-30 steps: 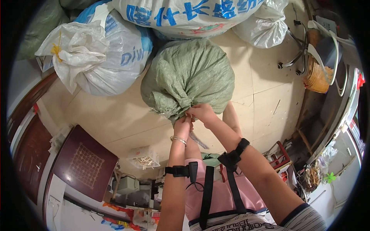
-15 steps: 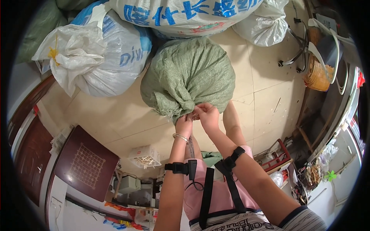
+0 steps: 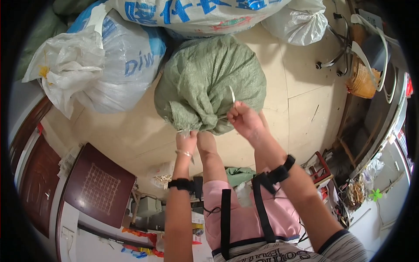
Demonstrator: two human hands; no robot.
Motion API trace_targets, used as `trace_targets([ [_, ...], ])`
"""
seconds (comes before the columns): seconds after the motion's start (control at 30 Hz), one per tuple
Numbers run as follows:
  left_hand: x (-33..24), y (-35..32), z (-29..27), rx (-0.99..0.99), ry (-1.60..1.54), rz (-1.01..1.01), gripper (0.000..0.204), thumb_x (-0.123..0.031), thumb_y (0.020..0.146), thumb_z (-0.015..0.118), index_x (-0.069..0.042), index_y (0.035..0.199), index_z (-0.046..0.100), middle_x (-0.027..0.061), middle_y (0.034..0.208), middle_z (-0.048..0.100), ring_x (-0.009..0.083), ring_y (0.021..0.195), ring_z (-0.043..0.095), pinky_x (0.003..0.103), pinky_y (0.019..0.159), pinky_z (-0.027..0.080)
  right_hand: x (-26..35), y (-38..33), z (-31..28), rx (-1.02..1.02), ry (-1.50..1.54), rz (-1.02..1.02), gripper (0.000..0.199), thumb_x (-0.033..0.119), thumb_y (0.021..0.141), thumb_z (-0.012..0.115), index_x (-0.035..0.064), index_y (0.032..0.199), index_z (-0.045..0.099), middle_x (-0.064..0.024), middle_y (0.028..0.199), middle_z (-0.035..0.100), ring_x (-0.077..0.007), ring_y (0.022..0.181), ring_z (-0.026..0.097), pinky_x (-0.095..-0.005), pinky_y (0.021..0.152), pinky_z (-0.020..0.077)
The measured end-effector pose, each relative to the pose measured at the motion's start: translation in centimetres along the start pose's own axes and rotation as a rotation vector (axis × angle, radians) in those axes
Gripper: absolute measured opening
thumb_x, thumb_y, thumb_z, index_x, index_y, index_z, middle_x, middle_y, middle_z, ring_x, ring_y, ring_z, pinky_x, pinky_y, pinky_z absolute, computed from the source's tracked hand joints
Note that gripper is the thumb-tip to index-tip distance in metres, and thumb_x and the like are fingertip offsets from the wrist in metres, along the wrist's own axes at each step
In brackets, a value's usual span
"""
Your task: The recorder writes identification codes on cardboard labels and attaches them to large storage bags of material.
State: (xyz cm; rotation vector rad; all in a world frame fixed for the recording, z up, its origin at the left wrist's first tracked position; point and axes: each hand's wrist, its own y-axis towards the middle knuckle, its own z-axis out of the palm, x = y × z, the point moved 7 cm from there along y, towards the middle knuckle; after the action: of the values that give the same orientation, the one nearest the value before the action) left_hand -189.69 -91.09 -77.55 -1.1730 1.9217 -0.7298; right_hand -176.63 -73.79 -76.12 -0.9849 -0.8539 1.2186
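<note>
A full green woven sack [image 3: 218, 74] sits on the floor before me, its gathered neck turned toward me. My right hand [image 3: 245, 118] is closed on a pale tie strip [image 3: 232, 94], whose loose end sticks up above the fist. From that fist a thin stretch of it runs left to the sack's neck. My left hand [image 3: 187, 140], with a bracelet at the wrist, is closed low by the left side of the neck. A pale end of the strip shows at its fingers, which are partly hidden.
White woven sacks [image 3: 118, 65] stand to the left and behind the green one, with a smaller white bag [image 3: 301, 26] at the far right. A dark square table [image 3: 98, 183] stands at left. Chair legs [image 3: 334, 56] and a wicker basket [image 3: 362, 81] are at right.
My hands, close together at the sack's neck before, have moved apart: the left to the left and slightly down, the right to the right and up with the strip. The view has shifted slightly.
</note>
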Motion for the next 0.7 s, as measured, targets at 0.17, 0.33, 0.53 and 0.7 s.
trace_targets([
  [0.17, -0.7, 0.8, -0.7, -0.066, 0.187, -0.036, 0.021, -0.022, 0.076, 0.058, -0.001, 0.075, 0.063, 0.0225, 0.076, 0.061, 0.0406, 0.071, 0.059, 0.048, 0.063, 0.047, 1.1, -0.6, 0.6, 0.101, -0.315, 0.013, 0.014, 0.015, 0.092, 0.044, 0.0045, 0.083, 0.049, -0.0070, 0.070, 0.050, -0.0160, 0.057, 0.043, -0.0291, 0.056, 0.0368],
  [0.33, 0.9, -1.1, -0.3, -0.039, -0.518, -0.086, 0.025, -0.025, 0.083, 0.054, -0.003, 0.080, 0.063, 0.0106, 0.060, 0.058, 0.0254, 0.052, 0.054, 0.036, 0.048, 0.043, -3.1, -2.9, 1.8, 0.035, -0.411, 0.288, 0.027, 0.024, 0.092, 0.048, -0.0014, 0.098, 0.055, -0.0104, 0.078, 0.061, -0.0192, 0.061, 0.056, -0.0318, 0.064, 0.0483],
  [0.53, -3.9, -5.2, 4.7, 0.820, -1.188, -0.800, 0.036, -0.035, 0.093, 0.038, -0.006, 0.087, 0.059, -0.0074, 0.048, 0.027, 0.0060, 0.035, 0.022, 0.022, 0.031, 0.021, -2.6, 0.1, -0.3, -0.082, -1.433, -0.216, 0.013, 0.010, 0.079, 0.063, -0.0008, 0.082, 0.067, -0.0059, 0.069, 0.064, -0.0117, 0.064, 0.059, -0.0273, 0.054, 0.0466],
  [0.7, -4.9, -6.4, 6.7, 0.735, -1.915, -0.940, 0.024, -0.031, 0.091, 0.049, -0.010, 0.087, 0.060, -0.0058, 0.049, 0.035, 0.0059, 0.035, 0.024, 0.021, 0.031, 0.021, -4.4, -0.8, 1.7, -0.142, -1.300, -0.078, 0.012, 0.010, 0.076, 0.065, -0.0019, 0.079, 0.067, -0.0043, 0.067, 0.061, -0.0106, 0.062, 0.053, -0.0290, 0.056, 0.0432],
])
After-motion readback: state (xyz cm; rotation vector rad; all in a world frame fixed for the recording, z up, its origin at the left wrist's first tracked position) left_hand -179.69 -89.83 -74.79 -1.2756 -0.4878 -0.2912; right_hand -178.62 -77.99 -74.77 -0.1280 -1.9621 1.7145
